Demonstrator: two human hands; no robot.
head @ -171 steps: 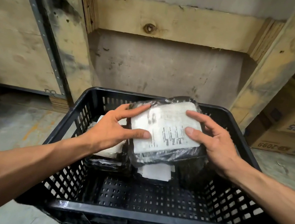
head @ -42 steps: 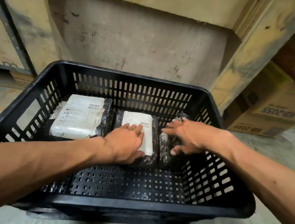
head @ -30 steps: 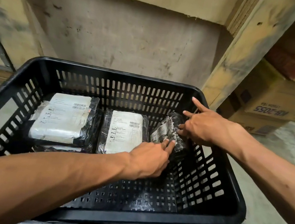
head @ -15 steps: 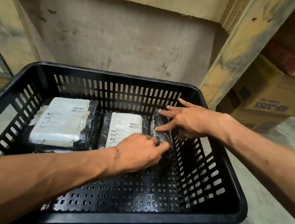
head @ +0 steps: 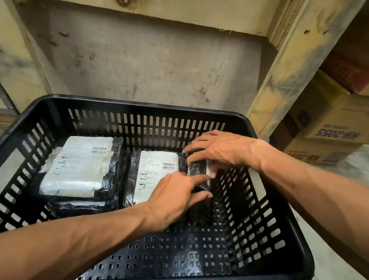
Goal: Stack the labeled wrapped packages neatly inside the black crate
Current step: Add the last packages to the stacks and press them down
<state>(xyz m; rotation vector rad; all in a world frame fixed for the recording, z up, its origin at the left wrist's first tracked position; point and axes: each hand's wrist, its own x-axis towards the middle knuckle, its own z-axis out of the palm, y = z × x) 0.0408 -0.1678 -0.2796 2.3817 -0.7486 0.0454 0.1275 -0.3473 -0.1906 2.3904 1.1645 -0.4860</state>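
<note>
A black slotted crate [head: 290,256] sits on the floor in front of me. At its far left lies a stack of black-wrapped packages, the top one [head: 80,168] showing a white label. A second labeled package [head: 153,171] lies flat in the middle. A small black-wrapped package [head: 198,172] stands on edge to its right, near the crate's right wall. My left hand [head: 173,197] touches the near side of this small package with its fingertips. My right hand [head: 219,152] grips its top from the far side.
A wooden pallet structure [head: 292,60] and a concrete wall rise right behind the crate. Stacked cardboard boxes [head: 347,122] stand at the right. The near half of the crate floor [head: 174,252] holds nothing. Bare concrete floor lies on both sides.
Both hands stay on the small package at the right, which now stands more upright against the middle package. The camera has shifted slightly.
</note>
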